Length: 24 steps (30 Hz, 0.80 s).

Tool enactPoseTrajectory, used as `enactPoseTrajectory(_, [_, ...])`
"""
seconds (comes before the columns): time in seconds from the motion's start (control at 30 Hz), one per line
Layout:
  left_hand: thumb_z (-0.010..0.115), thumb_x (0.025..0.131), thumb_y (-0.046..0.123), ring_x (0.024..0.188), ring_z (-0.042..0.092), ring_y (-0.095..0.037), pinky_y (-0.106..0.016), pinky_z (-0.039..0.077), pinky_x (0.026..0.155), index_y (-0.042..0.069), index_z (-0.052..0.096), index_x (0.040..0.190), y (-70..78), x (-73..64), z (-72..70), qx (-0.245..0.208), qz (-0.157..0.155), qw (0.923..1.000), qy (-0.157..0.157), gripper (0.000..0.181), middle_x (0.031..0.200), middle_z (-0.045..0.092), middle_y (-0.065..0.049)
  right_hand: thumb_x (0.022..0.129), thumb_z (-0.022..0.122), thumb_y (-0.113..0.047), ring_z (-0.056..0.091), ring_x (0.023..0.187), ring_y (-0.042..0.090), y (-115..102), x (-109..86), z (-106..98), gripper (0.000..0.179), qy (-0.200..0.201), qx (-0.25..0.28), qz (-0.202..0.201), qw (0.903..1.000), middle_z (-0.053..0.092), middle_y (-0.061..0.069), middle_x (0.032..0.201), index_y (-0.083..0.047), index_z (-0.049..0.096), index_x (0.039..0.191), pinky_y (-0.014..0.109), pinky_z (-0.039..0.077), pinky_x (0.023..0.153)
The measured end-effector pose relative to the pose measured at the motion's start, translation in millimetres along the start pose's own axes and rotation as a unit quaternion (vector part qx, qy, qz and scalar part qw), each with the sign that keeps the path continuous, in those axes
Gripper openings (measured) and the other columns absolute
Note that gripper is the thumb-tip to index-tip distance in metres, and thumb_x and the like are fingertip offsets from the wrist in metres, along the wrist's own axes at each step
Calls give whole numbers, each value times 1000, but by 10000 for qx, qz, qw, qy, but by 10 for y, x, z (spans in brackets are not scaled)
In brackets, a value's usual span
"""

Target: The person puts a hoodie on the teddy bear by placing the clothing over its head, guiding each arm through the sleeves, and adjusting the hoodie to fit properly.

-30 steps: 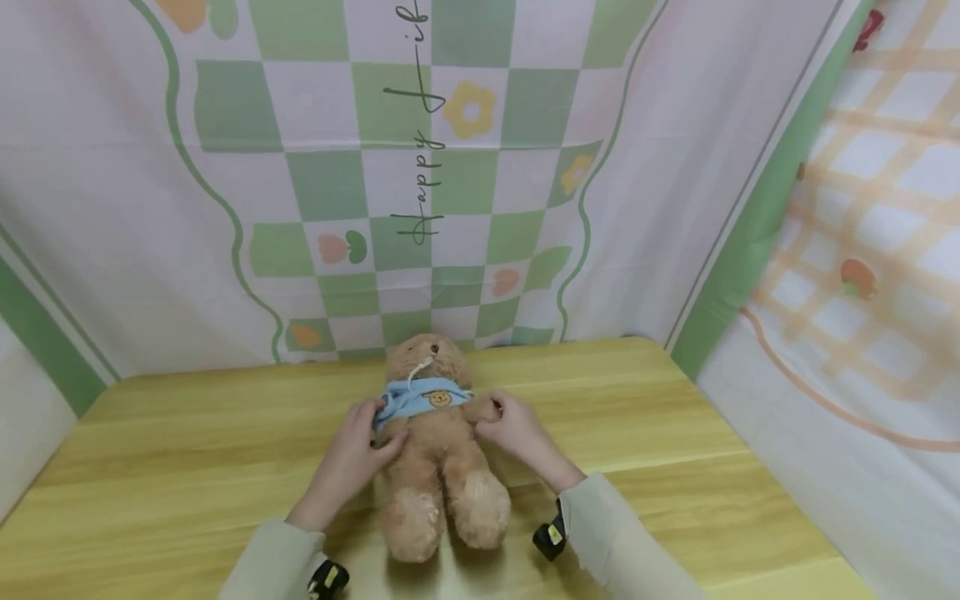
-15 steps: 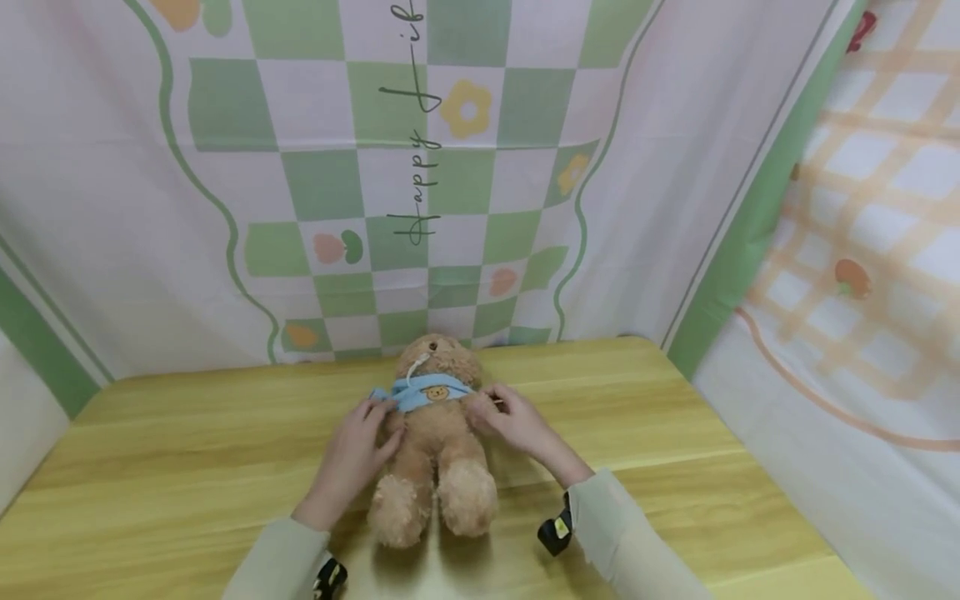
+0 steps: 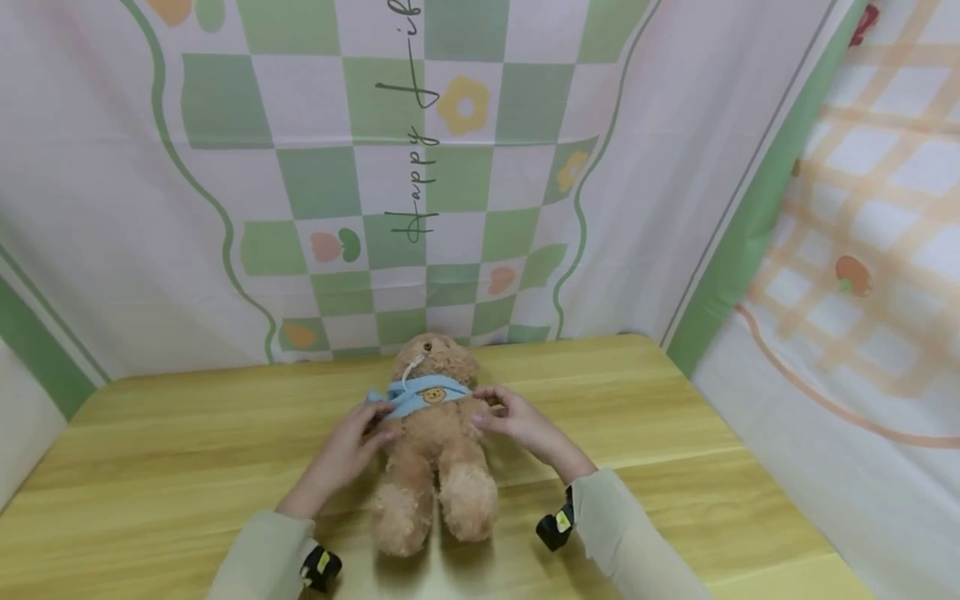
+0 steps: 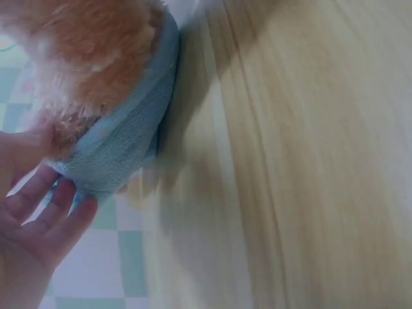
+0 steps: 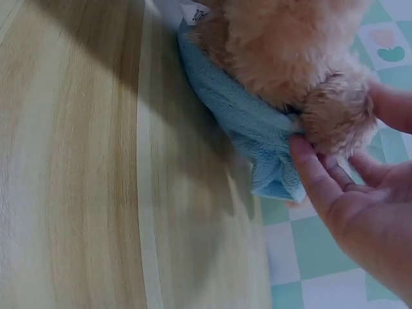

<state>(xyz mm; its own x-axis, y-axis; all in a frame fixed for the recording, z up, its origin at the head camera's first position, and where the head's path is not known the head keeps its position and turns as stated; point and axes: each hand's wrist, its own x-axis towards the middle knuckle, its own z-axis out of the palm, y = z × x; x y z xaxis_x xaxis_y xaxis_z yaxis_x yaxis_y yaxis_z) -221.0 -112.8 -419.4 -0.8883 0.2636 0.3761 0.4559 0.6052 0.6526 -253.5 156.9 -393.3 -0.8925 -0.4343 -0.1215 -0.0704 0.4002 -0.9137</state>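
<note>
A brown plush teddy bear lies on its back, head toward the curtain and feet toward me. Its light blue shirt is bunched across the chest, leaving the belly bare. My left hand holds the bear's arm on that side, thumb on the fur. In the left wrist view its fingers lie against the shirt's cloth. On the other side, my right hand holds the bear's other arm between thumb and fingers. In the right wrist view the index fingertip touches the shirt beside the furry paw.
A wood-grain table carries the bear. Behind it hangs a green-and-white checked curtain, and a patterned cloth hangs at the right. A white cord lies over the bear's face. Black wrist cameras sit at both sleeves.
The bear has shifted slightly left, and its arm on the right, earlier sticking outward, is now nearer the body. My left hand has moved a little left and the right hand's fingers have loosened.
</note>
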Motion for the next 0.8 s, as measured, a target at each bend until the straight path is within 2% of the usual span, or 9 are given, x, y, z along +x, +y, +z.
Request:
enactPoseTrajectory(0.07, [68,85,8,103,62,-31,-45,52,90,-3,61,118,-1,-2,0,161,-17,9999,-56,36,111,63,-17,94,60,-24,53,118,34,-4,12,29,53,81,-116,20,9999,45,24,136,2,41,136,38,52,89])
enactPoseTrajectory(0.17, [69,85,8,95,62,-26,-42,54,83,-3,64,110,14,3,27,317,-37,9995,-36,28,104,63,-14,92,62,-18,57,109,30,-1,37,74,48,262,-417,-86,9988,49,24,129,2,44,132,32,53,78])
enactPoseTrajectory(0.27, [70,82,2,84,58,-20,-35,52,74,-1,63,96,37,11,69,355,51,9992,159,16,94,61,-12,88,63,-11,57,100,27,1,69,130,42,558,-722,-199,9956,54,23,119,3,47,125,28,50,70])
enactPoseTrajectory(0.4, [69,78,-1,77,51,-16,-32,48,68,4,56,86,66,10,119,623,161,9972,393,16,84,56,-7,80,64,-5,51,91,22,2,102,211,38,920,-826,-147,9922,53,18,107,1,48,114,28,44,67])
enactPoseTrajectory(0.6, [67,81,2,80,50,-17,-33,46,68,8,56,87,63,-18,152,990,145,9939,465,14,87,53,-5,77,65,-2,45,90,20,12,123,296,34,1291,-757,-93,9887,49,12,101,-4,46,105,30,39,72])
enactPoseTrajectory(0.8, [72,81,5,81,52,-17,-33,48,68,8,59,89,33,-49,160,1060,387,9910,718,16,88,54,-5,79,64,-1,38,71,17,-15,87,354,31,1496,-1064,-285,9826,40,5,81,-6,44,101,27,32,59])
